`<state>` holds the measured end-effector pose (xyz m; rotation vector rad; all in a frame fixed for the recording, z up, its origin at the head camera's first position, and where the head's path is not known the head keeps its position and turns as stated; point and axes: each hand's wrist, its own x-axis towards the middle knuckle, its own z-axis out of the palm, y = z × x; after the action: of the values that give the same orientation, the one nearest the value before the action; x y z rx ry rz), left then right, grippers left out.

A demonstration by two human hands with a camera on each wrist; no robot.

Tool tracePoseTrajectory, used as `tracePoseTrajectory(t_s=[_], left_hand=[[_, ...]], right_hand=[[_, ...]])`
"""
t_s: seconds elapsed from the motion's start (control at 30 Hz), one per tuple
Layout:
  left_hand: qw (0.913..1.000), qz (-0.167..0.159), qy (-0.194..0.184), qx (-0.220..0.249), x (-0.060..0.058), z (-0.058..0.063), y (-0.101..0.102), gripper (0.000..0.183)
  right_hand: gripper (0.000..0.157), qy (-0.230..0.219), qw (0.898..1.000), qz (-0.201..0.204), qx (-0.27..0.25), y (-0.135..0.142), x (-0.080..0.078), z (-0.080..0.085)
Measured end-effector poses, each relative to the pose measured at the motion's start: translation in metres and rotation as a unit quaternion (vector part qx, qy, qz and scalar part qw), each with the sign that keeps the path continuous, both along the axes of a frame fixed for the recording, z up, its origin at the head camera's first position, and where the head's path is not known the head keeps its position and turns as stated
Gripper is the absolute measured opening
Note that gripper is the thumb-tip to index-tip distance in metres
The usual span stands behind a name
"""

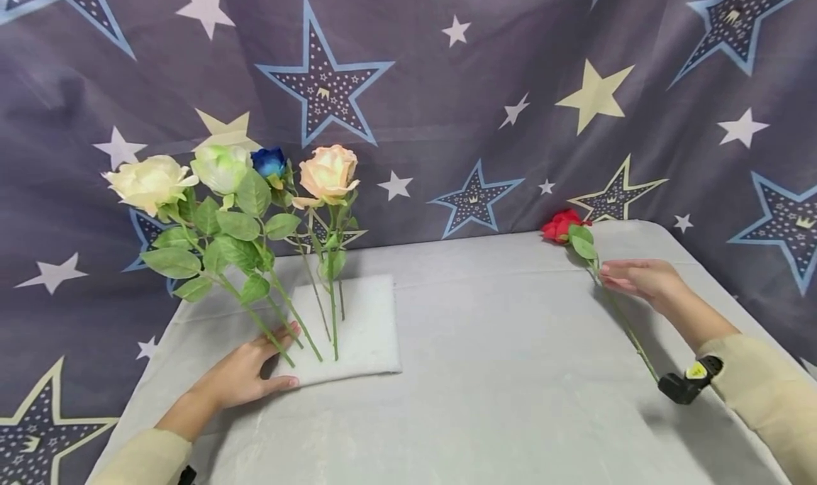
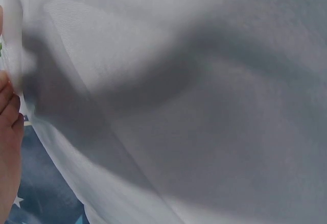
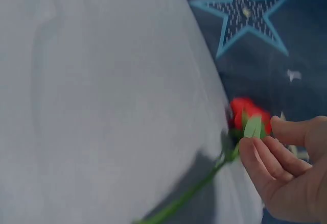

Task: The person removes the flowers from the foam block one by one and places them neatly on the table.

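Note:
My left hand (image 1: 245, 371) rests against the left edge of a white foam block (image 1: 367, 329), fingers straight and thumb at the front corner. Only part of this left hand (image 2: 9, 132) shows in the left wrist view. Standing in the foam are a cream rose (image 1: 152, 182), a pale green rose (image 1: 221, 167), a blue rose (image 1: 269, 162) and a peach rose (image 1: 329, 173). Over at the right, a red rose (image 1: 562, 225) has its leafy stem slanting toward me. The fingertips of my right hand (image 1: 641, 279) are right at that stem, thumb apart from the fingers.
A light grey cloth (image 1: 485, 371) covers the table. Behind it hangs a dark curtain (image 1: 421, 116) printed with stars. The right wrist carries a black strapped device (image 1: 689, 380), close to the lower end of the red rose's stem.

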<state>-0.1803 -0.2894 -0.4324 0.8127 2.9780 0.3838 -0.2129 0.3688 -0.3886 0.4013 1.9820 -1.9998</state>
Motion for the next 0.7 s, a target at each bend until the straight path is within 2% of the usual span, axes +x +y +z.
tracePoseTrajectory(t_s=[0.07,0.1,0.27,0.47,0.7], left_hand=[[1.0,0.0,-0.005,0.0,0.0,-0.001,0.001,0.085],[1.0,0.001,-0.007,0.001,-0.001,-0.001,0.001,0.085],[0.9999,0.004,-0.012,0.002,-0.001,0.0,0.001,0.086],[1.0,-0.001,-0.003,-0.003,-0.001,0.001,0.001,0.085],[1.0,-0.007,0.001,-0.001,0.0,0.0,0.001,0.084]], right_hand=[[0.014,0.019,1.0,0.018,0.008,-0.011,-0.003,0.007],[0.017,0.028,0.999,0.026,0.003,-0.017,-0.005,0.009],[0.065,0.051,0.998,0.044,0.001,-0.054,-0.016,0.017],[0.065,0.067,0.996,0.058,0.003,-0.097,-0.026,0.017],[0.058,0.09,0.994,0.058,-0.031,-0.145,-0.036,0.013]])
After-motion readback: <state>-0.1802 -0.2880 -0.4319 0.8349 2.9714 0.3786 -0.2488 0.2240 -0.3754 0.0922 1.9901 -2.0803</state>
